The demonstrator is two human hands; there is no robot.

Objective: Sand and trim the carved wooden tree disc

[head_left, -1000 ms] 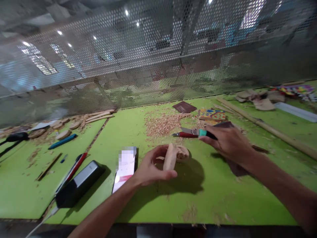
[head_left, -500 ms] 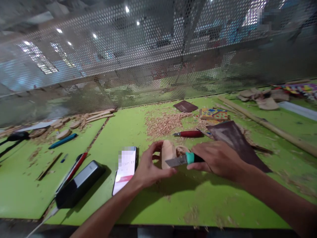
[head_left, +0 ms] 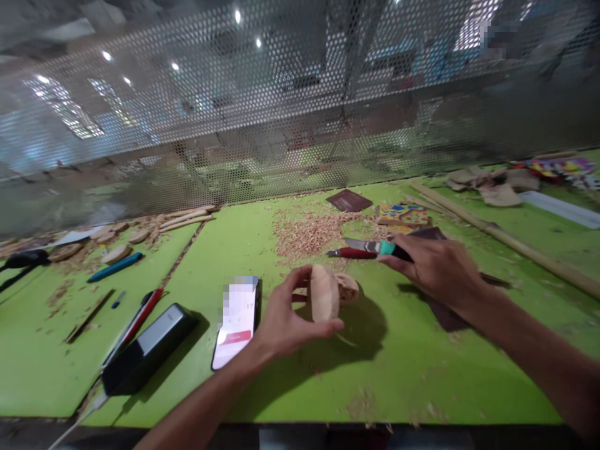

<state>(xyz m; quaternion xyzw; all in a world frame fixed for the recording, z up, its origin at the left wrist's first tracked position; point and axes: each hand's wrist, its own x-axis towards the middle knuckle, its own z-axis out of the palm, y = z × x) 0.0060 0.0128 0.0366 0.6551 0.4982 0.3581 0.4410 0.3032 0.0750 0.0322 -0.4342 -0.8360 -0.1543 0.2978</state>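
Note:
A pale, rounded piece of wood [head_left: 324, 294] is in my left hand [head_left: 290, 312], between the thumb in front and the fingers behind. On its right side a rougher, brownish hollowed part [head_left: 347, 287] shows; whether it belongs to the same piece I cannot tell. My right hand [head_left: 435, 265] is closed around the black and teal handle of a carving knife [head_left: 365, 244]. Its blade points left, apart from the wood. Just under that blade appears a red-handled knife [head_left: 356, 253] lying on the table. Brown sandpaper [head_left: 450, 316] lies partly hidden beneath my right hand.
Wood shavings [head_left: 304, 234] are heaped behind my hands. A phone [head_left: 237, 325], a black box [head_left: 147, 350] with a cable and a red cutter [head_left: 143, 315] lie left. A long wooden stick [head_left: 515, 240] lies right. A perforated metal screen [head_left: 281, 125] borders the back.
My right hand has drawn the knife off the wood, moving it away and to the right above the red-handled knife. My left hand keeps the wood, now turned slightly.

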